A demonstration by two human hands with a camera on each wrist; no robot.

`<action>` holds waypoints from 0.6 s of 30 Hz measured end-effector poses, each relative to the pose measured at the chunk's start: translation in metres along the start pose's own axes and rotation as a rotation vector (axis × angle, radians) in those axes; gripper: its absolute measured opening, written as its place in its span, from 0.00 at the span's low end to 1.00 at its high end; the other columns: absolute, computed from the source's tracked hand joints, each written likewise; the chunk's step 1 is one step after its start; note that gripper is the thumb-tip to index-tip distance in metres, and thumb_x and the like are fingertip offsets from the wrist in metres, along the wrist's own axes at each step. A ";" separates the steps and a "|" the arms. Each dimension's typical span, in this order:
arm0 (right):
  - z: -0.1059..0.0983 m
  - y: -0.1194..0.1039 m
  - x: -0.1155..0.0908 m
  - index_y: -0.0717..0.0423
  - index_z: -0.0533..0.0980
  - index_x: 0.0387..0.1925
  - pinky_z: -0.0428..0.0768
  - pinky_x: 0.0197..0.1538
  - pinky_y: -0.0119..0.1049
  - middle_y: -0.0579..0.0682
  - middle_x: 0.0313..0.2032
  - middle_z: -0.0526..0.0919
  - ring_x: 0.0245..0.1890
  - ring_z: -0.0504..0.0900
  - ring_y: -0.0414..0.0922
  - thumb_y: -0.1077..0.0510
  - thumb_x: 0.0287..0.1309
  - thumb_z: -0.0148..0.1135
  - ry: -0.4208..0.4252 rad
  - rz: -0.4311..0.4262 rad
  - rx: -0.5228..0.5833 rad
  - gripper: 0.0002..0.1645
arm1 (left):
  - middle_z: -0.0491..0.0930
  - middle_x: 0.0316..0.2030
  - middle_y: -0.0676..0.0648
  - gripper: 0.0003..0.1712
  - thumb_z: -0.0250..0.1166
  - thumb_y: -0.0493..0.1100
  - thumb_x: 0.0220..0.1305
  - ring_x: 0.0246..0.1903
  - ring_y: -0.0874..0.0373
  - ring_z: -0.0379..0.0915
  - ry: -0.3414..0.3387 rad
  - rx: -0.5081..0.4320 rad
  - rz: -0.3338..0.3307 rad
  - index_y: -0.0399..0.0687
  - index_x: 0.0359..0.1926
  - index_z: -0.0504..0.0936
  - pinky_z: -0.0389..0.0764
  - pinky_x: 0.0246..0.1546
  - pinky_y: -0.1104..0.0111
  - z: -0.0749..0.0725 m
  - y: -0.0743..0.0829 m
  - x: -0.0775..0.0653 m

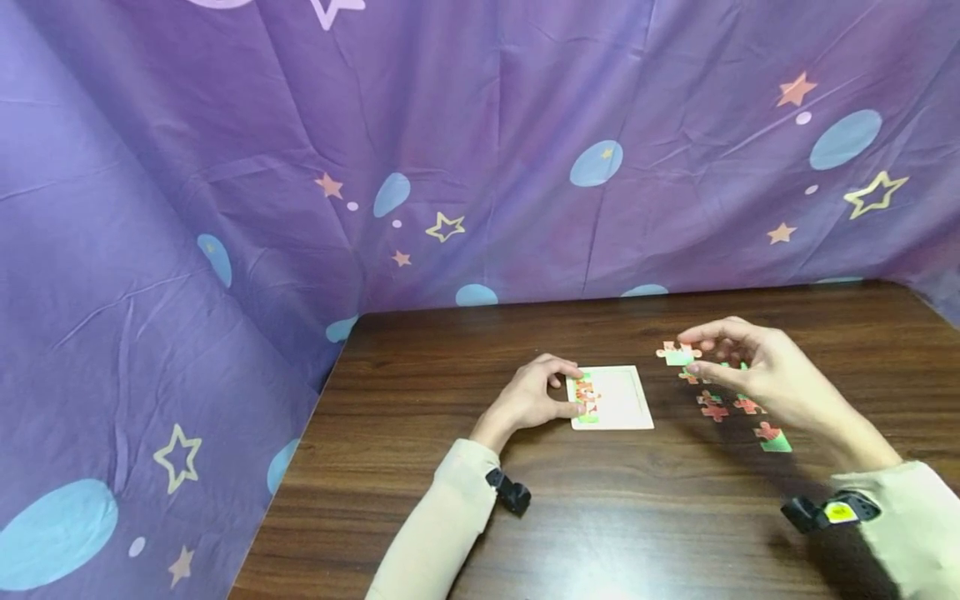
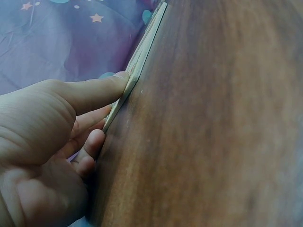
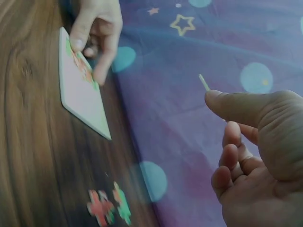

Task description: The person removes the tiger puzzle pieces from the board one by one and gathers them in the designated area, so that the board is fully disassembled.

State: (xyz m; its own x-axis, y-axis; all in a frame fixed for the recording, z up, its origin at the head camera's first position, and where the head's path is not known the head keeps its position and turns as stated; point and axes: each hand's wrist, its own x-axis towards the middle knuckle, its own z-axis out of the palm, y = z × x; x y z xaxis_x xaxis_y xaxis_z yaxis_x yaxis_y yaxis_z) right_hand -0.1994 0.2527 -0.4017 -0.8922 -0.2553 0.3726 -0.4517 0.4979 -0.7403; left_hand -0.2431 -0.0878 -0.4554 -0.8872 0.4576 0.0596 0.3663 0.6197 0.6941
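My right hand (image 1: 772, 371) pinches a jigsaw piece (image 1: 679, 356), pale green with some red, between thumb and fingers above the table. In the right wrist view that piece (image 3: 203, 82) shows edge-on past the thumb tip. A white square puzzle tray (image 1: 626, 402) lies flat on the table. Along its left side sits a column of red and green pieces (image 1: 588, 397). My left hand (image 1: 528, 396) holds the tray at that side, thumb by the near corner and index finger by the far one. In the left wrist view the thumb (image 2: 102, 91) presses on the tray's edge.
Several loose jigsaw pieces (image 1: 714, 412) lie right of the tray, some partly hidden under my right hand. One with a green corner (image 1: 774, 439) lies nearest me. The dark wooden table (image 1: 420, 400) meets a purple patterned cloth (image 1: 510, 233) behind and at left.
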 end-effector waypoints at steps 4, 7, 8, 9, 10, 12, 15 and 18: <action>-0.017 -0.001 -0.009 0.51 0.87 0.61 0.76 0.33 0.31 0.47 0.40 0.83 0.34 0.79 0.39 0.65 0.65 0.80 0.039 0.033 -0.043 0.24 | 0.82 0.70 0.56 0.30 0.86 0.46 0.62 0.52 0.63 0.76 0.000 -0.005 -0.002 0.53 0.65 0.89 0.75 0.53 0.75 0.000 0.000 0.000; -0.025 -0.001 -0.019 0.47 0.87 0.60 0.76 0.34 0.32 0.47 0.41 0.83 0.34 0.79 0.40 0.61 0.65 0.81 0.057 0.076 -0.064 0.23 | 0.82 0.70 0.55 0.30 0.86 0.46 0.63 0.52 0.63 0.76 -0.004 -0.009 -0.002 0.52 0.65 0.89 0.75 0.53 0.75 -0.001 0.000 0.001; -0.026 0.000 -0.022 0.47 0.87 0.60 0.76 0.34 0.32 0.48 0.41 0.83 0.34 0.79 0.40 0.61 0.65 0.82 0.061 0.080 -0.068 0.23 | 0.82 0.70 0.55 0.30 0.85 0.45 0.63 0.52 0.63 0.76 -0.004 -0.008 -0.001 0.52 0.65 0.89 0.75 0.53 0.75 0.000 0.000 0.000; -0.027 0.001 -0.025 0.47 0.87 0.60 0.76 0.34 0.32 0.47 0.41 0.85 0.34 0.80 0.40 0.61 0.65 0.82 0.062 0.083 -0.070 0.23 | 0.82 0.70 0.55 0.30 0.85 0.45 0.63 0.52 0.63 0.76 -0.005 -0.009 0.000 0.52 0.65 0.89 0.75 0.53 0.75 0.000 -0.001 0.000; -0.028 0.003 -0.028 0.47 0.88 0.60 0.76 0.35 0.31 0.46 0.41 0.85 0.34 0.80 0.40 0.62 0.65 0.82 0.067 0.081 -0.073 0.23 | 0.82 0.70 0.54 0.30 0.85 0.45 0.63 0.52 0.63 0.76 -0.004 -0.007 0.003 0.51 0.65 0.89 0.75 0.53 0.75 0.000 -0.001 0.000; -0.030 0.007 -0.033 0.50 0.88 0.59 0.77 0.36 0.30 0.46 0.41 0.86 0.35 0.82 0.38 0.65 0.63 0.81 0.072 0.066 -0.069 0.24 | 0.82 0.69 0.54 0.30 0.85 0.45 0.63 0.51 0.64 0.75 0.000 -0.005 0.010 0.51 0.65 0.89 0.75 0.53 0.75 0.000 -0.002 0.000; -0.031 0.012 -0.041 0.53 0.87 0.60 0.78 0.38 0.27 0.45 0.43 0.88 0.37 0.84 0.36 0.68 0.62 0.81 0.064 0.055 -0.058 0.25 | 0.83 0.69 0.53 0.29 0.86 0.44 0.62 0.51 0.64 0.75 0.005 -0.007 0.021 0.51 0.64 0.90 0.75 0.54 0.75 0.001 -0.004 0.000; -0.032 0.018 -0.050 0.54 0.87 0.61 0.79 0.39 0.26 0.44 0.46 0.88 0.40 0.86 0.35 0.69 0.62 0.80 0.044 0.035 -0.068 0.26 | 0.83 0.69 0.53 0.29 0.86 0.45 0.62 0.51 0.63 0.76 0.006 -0.007 0.024 0.51 0.64 0.90 0.76 0.54 0.74 0.001 -0.004 0.001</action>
State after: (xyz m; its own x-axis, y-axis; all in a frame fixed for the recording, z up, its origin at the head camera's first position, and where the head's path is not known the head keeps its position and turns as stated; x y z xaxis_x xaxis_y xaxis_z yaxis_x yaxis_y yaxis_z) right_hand -0.1627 0.3004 -0.4157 -0.9062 -0.2007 0.3721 -0.4177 0.5615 -0.7144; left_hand -0.2449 -0.0890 -0.4588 -0.8797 0.4688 0.0804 0.3856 0.6040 0.6974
